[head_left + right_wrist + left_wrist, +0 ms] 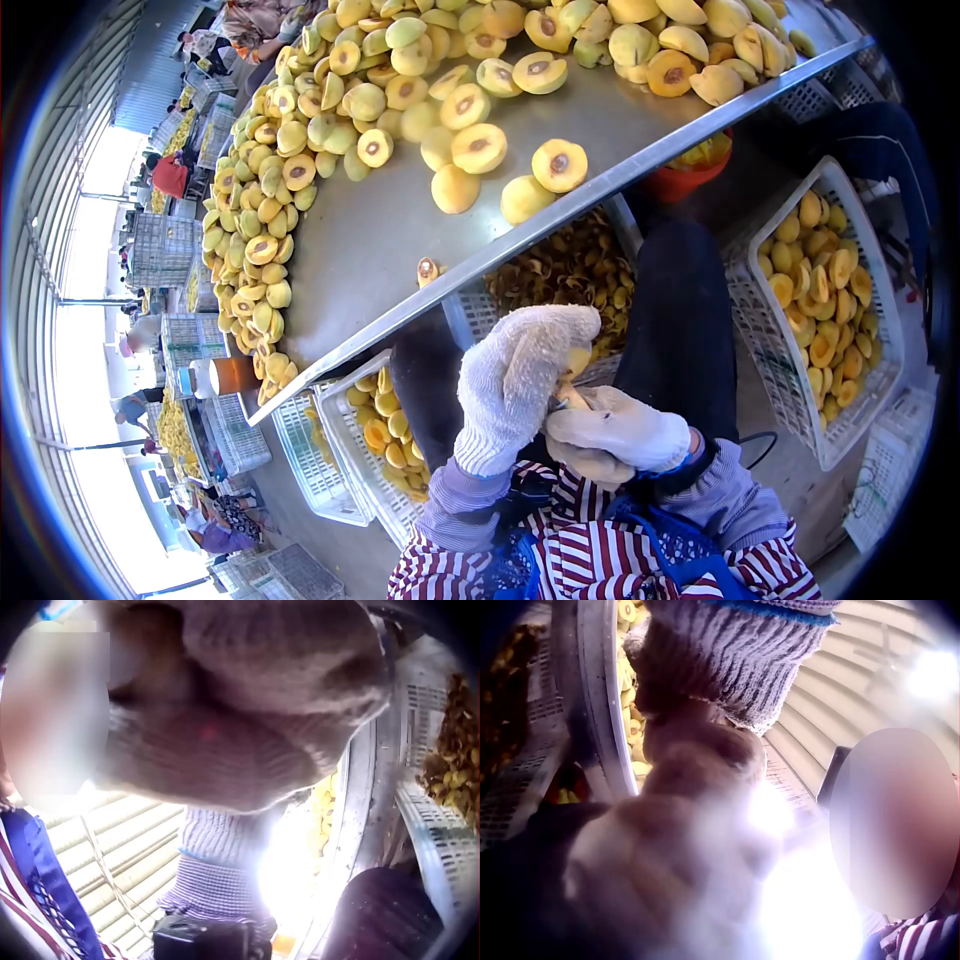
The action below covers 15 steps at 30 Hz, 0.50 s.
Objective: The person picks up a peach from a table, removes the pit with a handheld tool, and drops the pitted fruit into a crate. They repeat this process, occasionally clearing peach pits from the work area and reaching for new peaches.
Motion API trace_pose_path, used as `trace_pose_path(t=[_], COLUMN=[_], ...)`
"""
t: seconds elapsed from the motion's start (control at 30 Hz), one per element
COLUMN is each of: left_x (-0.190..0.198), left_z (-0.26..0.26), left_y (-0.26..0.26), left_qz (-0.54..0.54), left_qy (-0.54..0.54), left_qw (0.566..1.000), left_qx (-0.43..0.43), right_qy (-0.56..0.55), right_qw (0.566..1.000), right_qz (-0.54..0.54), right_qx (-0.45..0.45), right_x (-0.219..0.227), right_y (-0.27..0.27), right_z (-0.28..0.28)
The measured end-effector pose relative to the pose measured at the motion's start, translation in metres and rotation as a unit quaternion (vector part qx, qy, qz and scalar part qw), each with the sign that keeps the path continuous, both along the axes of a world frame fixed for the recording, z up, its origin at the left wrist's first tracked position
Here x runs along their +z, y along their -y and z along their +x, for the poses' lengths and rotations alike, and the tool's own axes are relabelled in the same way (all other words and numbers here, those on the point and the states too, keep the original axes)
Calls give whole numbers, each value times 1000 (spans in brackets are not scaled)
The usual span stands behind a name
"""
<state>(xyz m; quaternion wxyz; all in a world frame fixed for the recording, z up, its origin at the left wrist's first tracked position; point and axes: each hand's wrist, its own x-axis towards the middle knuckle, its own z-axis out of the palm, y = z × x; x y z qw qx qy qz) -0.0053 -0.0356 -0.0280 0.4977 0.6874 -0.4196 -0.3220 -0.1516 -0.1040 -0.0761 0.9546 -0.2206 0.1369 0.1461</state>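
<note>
White knitted gloves are worn on both hands, which are brought together above the person's lap, just below a metal table (390,230). A small yellow fruit piece (577,362) is held between them: it is gripped by the curled fingers of the left hand (525,380), while from below it is pinched at by the folded fingers of the right hand (615,430). Whether anything else is enclosed in the right hand cannot be told, since both wrist views are blurred and washed out by glare. Lavender sleeves (465,505) and red-and-white striped clothing (580,540) are seen below the gloves. On the table, yellow fruit halves (480,148) are heaped along the far and left sides, many with brown pits exposed, and one small piece (428,271) is left at the near edge. Beyond the hands, between the person's dark-clad knees, brown and yellow scraps (570,265) are contained in a crate (460,320). More fruit is held in a white crate on the right (780,345) and in another on the left (372,465). A red bucket (685,182) is partly tucked under the table edge. At far left, other people are seen among stacked crates (160,250).
</note>
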Motion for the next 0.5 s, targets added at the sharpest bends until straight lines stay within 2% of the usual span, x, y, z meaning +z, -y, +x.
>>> trace_pose_path(t=[0.07,0.13,0.17,0.23,0.27,0.3,0.33,0.37,0.43,0.47,0.5], left_x=[1,-11,-11,-9,3,9,15,6,8,1,-6], left_z=[0,7,7,5,-1,-7,-13,-15,-11,7,33], left_y=[1,-3,-2,5,9,10,11,13,13,-1,-20], left_qz=[-48,-110,-111,-110,-68,-21,12,7,31,4,-45], left_qy=[66,161,122,44,-16,-233,-436,-445,-326,-267,-253], left_qw=[996,978,982,986,992,970,900,892,925,944,949], left_qx=[-20,-76,-91,-117,-106,-72,12,77,194,194,182], right_qy=[24,85,115,212,209,205,200,196,148,105,61], right_qw=[993,971,954,843,878,908,933,953,979,987,992], right_qz=[114,224,277,490,427,363,297,229,138,116,93], right_qx=[6,13,17,64,53,42,32,23,-11,-35,-59], right_x=[-1,-11,-22,-50,-54,-49,-42,-35,-18,-6,1], right_y=[2,-1,-6,-25,-25,-21,-17,-12,-3,1,5], right_z=[-7,-11,-12,-6,-11,-13,-14,-15,-17,-20,-21])
